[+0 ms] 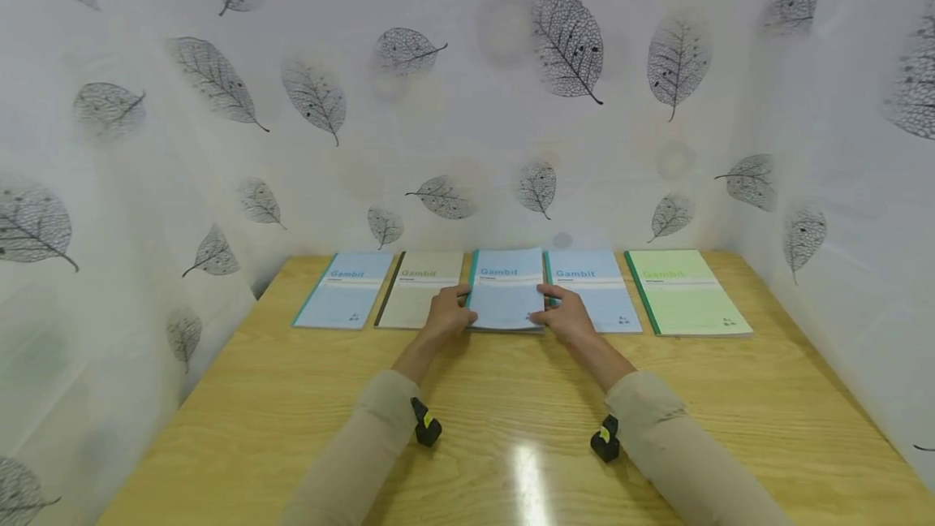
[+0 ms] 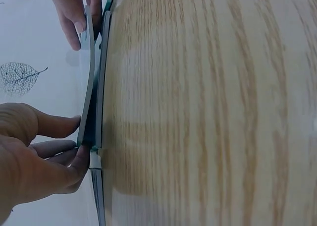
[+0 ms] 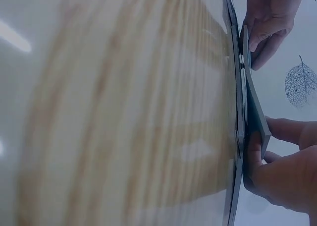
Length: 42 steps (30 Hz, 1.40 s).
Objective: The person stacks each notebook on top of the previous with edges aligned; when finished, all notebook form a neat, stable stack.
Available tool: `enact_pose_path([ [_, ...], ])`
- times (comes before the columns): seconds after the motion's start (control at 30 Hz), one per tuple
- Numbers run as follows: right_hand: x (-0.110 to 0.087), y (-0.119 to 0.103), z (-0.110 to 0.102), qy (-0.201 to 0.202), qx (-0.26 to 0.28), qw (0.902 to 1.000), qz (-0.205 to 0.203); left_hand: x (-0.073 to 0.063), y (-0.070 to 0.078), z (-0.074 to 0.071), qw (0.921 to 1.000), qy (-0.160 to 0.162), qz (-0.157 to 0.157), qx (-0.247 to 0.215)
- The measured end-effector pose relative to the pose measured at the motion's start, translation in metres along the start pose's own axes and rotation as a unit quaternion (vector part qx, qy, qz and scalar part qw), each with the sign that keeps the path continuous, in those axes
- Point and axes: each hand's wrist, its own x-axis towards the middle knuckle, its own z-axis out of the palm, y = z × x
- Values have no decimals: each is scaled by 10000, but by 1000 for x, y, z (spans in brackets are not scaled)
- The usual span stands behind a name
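A blue notebook with "Gambit" on its cover lies between the hands at the middle of the row. Its left edge is pinched by my left hand, thumb on top and fingers below, while my right hand pinches the right edge the same way. From the right wrist view, the held notebook bows slightly, with a gap under its near edge. Directly beneath it, another notebook lies on the table in the left wrist view; its cover is hidden.
To the left on the wooden table lie a blue notebook and a beige notebook. Another blue notebook and a green notebook lie to the right. A leaf-patterned curtain hangs behind the table's far edge.
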Motion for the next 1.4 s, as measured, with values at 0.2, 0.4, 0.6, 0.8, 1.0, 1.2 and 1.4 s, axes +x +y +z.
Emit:
enact_pose_path([
  [0.2, 0, -2, 0, -146, -55, 9999, -19, -3, 5, 2, 9998, 120, 34, 143],
  [0.4, -2, -5, -1, -187, -116, 9998, 10, -6, 9, 4, 9992, 149, 104, 356],
  [0.6, -2, -6, -1, -120, -343, 9993, -20, -4, 11, 9, 9976, 205, -10, 655],
  [0.8, -3, -6, -1, -128, -639, 9978, -123, -3, 10, 13, 9950, 304, 96, 949],
  [1.0, -4, -6, -1, -117, -833, 9963, -194, -6, 12, 13, 9940, 328, 179, 1024],
  [1.2, -7, -7, -5, -167, -1090, 9929, -438, -7, 11, 12, 9930, 338, 219, 1107],
  [1.4, -9, -7, -6, -278, -1102, 9926, -424, -5, 10, 12, 9925, 332, 256, 1150],
])
